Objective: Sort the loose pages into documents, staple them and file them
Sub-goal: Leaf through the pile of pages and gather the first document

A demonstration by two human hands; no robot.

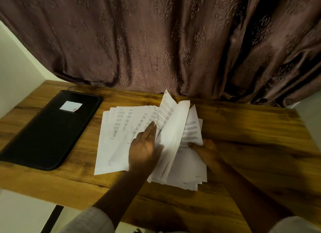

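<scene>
Loose pages (118,137): white printed sheets in the middle of the wooden table (251,146). The left part is fanned out flat and the right part is a rough stack. Between the two, a few sheets stand up, curled.
Left hand (144,146): palm down on the fanned sheets, fingers straight and close together, pointing away from the person. The thumb is spread to the right and touches the raised sheets.
Right hand (206,150): at the near side of the right stack, fingertips curled and pinching the lower edge of a printed sheet. The view is blurred and the thumb is not clear.
Black folder (50,128): lies flat and closed on the table, left of the pages and apart from them.
Label (71,106): small, white, near the folder's far end.
Curtain (156,41): brown, patterned, hanging along the table's far edge.
Sleeve (90,220): pale, on the left forearm at the bottom edge.
</scene>
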